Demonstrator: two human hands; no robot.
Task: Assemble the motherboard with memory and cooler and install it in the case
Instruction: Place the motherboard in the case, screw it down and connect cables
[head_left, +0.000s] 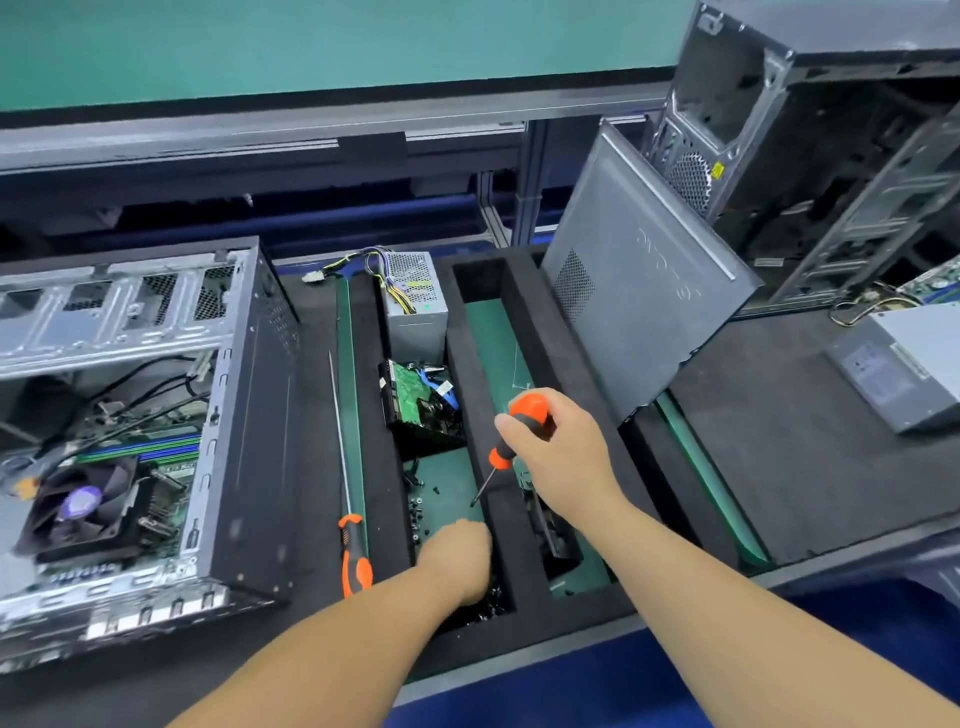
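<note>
The right hand (558, 457) grips an orange-handled screwdriver (522, 434) at centre frame, its long axis slanting from the handle at upper right down to the tip at lower left, over the foam tray (566, 374); the left hand (457, 558) reaches knuckles-up into a tray compartment among small black screws (421, 512), whether it pinches one I cannot tell; the case (244, 415) lies on its side at left on the worktop (779, 467), open side up, the motherboard (171, 467) inside it with its cooler fan (83, 506) and memory sticks (140, 449); a second, longer screwdriver (348, 499) lies near-vertical beside the case.
</note>
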